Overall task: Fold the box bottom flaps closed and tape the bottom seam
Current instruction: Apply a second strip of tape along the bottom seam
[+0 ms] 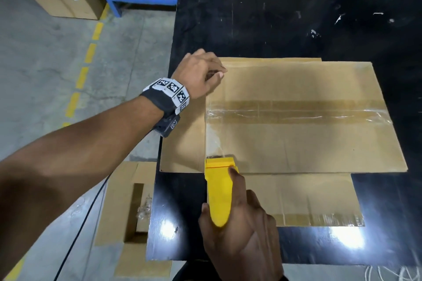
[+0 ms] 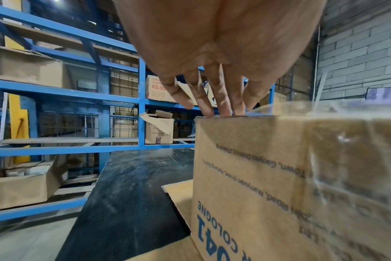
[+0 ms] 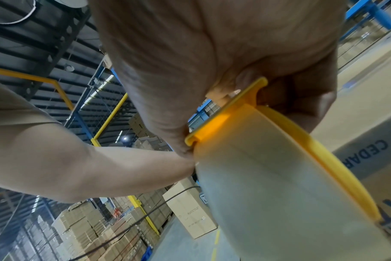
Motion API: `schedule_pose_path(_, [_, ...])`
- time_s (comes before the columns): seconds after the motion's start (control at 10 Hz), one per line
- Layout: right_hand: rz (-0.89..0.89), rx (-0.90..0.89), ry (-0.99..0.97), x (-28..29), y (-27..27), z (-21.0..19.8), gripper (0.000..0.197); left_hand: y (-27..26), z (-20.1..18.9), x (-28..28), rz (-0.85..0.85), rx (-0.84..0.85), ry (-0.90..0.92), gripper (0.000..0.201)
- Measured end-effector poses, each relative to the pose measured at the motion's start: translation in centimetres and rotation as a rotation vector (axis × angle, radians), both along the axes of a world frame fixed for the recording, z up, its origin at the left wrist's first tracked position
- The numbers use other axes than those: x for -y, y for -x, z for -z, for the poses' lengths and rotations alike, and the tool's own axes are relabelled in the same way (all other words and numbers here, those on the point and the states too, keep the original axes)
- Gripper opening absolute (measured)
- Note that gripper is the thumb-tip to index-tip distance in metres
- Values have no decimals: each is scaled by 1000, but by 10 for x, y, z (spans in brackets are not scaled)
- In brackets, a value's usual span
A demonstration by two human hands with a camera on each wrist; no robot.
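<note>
While the box (image 1: 296, 134) stands bottom-up on the black counter (image 1: 274, 18), its taped seam (image 1: 296, 113) is shown; its far-left corner is pressed by the left hand (image 1: 201, 74), and the yellow tape dispenser (image 1: 219, 189) is grasped in the right hand's (image 1: 242, 230) grip.

Overhead lights glaring, edges smearing.
Two white glare spots are bouncing off the near table (image 1: 296, 246); wrist views are blurring, bending at edges.
</note>
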State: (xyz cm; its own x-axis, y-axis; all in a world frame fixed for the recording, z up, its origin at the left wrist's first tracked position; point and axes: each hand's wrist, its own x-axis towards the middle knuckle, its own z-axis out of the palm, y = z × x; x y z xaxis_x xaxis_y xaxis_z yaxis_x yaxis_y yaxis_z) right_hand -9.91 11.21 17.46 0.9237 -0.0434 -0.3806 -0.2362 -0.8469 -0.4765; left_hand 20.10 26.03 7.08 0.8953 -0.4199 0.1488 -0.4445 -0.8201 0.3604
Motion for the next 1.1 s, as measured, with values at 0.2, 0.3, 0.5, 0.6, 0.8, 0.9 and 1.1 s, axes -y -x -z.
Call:
schedule_pose_path(0.2, [-2,66,-25,4,9,-10,81,10,4,-6,15,-22,-32,43])
schedule_pose_path(0.3, [5,50,-39,3,21,-13,82,11,3,-7,18,-26,-60,46])
schedule_pose_path(0.5, [2,2,2,-1,33,-6,82,14,5,-8,30,-35,-71,49])
schedule_pose_path(0.6, [-11,-31,21,0,32,-3,81,14,5,-9,29,-25,-72,47])
schedule_pose_path(0.8, [-21,-149,121,-2,35,13,83,10,8,-9,33,-9,-65,47])
schedule_pose_path(0.9, [-21,-125,49,5,43,30,87,10,10,-9,34,3,-48,48])
schedule_pose_path(1.1, [-48,-154,64,8,47,35,84,13,11,-7,20,5,-48,48])
